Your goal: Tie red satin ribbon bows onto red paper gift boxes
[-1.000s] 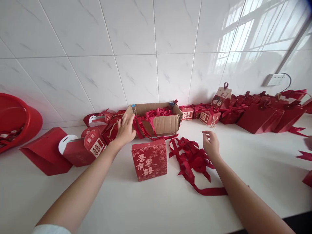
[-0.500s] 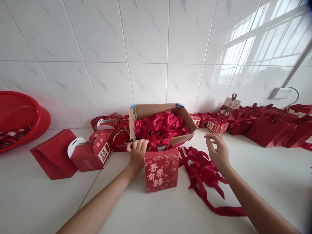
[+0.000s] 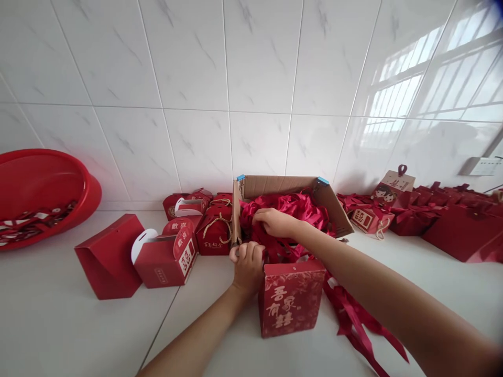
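Note:
My left hand [image 3: 248, 264] is closed over the near left corner of a cardboard box [image 3: 341, 215], fingers curled on its edge. A heap of shiny red satin ribbons [image 3: 301, 207] fills that box. My right hand [image 3: 278, 222] reaches over the box's near side into the left part of the heap, fingertips pressed together at the ribbons. Exactly how much ribbon lies between them is hidden. Just in front stands an upright red paper gift box [image 3: 293, 301] with pale lettering. More red ribbon [image 3: 357, 317] trails over the counter beneath my right forearm.
Left of my hands stand a plain red folded box [image 3: 112, 256], a red handled box [image 3: 163, 262] and a red box with cord [image 3: 214, 230]. A red basin [image 3: 88, 196] is farther left. Several red gift boxes [image 3: 467, 228] line the tiled wall at right.
My right hand has moved left from above the loose ribbons into the cardboard box. My left hand keeps its place at the corner. The whole scene has shifted right in view.

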Available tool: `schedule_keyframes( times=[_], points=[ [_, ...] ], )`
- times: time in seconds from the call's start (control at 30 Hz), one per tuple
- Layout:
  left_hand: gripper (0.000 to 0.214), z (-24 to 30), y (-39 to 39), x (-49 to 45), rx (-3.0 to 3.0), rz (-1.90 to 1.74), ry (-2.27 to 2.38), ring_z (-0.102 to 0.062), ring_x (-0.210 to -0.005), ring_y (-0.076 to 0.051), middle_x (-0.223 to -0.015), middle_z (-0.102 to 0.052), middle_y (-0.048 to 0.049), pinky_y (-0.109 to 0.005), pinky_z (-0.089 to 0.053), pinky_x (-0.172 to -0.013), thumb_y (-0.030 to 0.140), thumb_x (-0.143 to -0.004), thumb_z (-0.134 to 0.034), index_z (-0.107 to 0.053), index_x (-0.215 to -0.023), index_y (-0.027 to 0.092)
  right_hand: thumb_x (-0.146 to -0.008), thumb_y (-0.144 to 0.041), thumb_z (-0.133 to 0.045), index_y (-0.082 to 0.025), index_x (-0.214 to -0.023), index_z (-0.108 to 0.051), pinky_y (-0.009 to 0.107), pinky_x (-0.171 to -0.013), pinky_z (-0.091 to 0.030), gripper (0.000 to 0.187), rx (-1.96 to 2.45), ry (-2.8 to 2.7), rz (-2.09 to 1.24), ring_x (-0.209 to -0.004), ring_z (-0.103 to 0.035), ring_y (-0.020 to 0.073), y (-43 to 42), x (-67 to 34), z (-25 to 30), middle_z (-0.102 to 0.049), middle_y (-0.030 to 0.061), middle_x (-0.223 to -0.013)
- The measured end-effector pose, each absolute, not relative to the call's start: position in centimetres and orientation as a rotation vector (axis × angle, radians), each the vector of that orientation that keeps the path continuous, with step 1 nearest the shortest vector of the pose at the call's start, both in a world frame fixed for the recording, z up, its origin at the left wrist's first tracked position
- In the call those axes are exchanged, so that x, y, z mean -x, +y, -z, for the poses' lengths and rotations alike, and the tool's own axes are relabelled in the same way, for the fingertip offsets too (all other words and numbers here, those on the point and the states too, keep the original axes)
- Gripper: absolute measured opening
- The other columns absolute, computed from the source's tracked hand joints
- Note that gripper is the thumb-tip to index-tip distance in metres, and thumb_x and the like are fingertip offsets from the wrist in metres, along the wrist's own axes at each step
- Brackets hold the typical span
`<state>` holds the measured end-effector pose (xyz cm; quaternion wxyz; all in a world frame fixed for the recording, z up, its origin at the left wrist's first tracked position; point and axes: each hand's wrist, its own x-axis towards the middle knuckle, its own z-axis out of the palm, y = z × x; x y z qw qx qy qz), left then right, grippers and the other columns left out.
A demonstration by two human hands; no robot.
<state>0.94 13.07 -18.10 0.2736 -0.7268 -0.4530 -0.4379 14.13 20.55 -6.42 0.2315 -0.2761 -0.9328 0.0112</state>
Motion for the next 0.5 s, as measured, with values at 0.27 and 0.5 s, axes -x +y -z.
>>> schedule_keyframes(
  times=[0.27,0.5],
  points=[
    [0.008,17.9,13.3,-1.1,1.971,1.207,-1.223,-0.054,-0.077,-0.021,-0.077,-0.064,-0.0048,-0.039,-0.027,-0.08,0.017,-0.083,-0.051,-0.059,-0.083,0.019,-0.073,-0.013,-0.063,-0.013,-0.095,-0.067,0.037,-0.081,-0.047,0.022,1.226,-2.435,0.111,-0.092,-0.061,0.0274,21.2,-15.9,6.3,-0.066,0.0143,-0.097],
    [0.008,17.8,13.4,-1.0,1.987,1.217,-1.218,-0.054,-0.078,-0.022,-0.077,-0.065,-0.0054,-0.04,-0.027,-0.079,0.018,-0.083,-0.051,-0.059,-0.084,0.019,-0.077,-0.013,-0.064,-0.018,-0.092,-0.07,0.03,-0.077,-0.048,0.018,1.425,-2.244,0.059,-0.084,-0.065,0.0204,21.7,-18.6,6.0,-0.072,0.0063,-0.091]
  ],
)
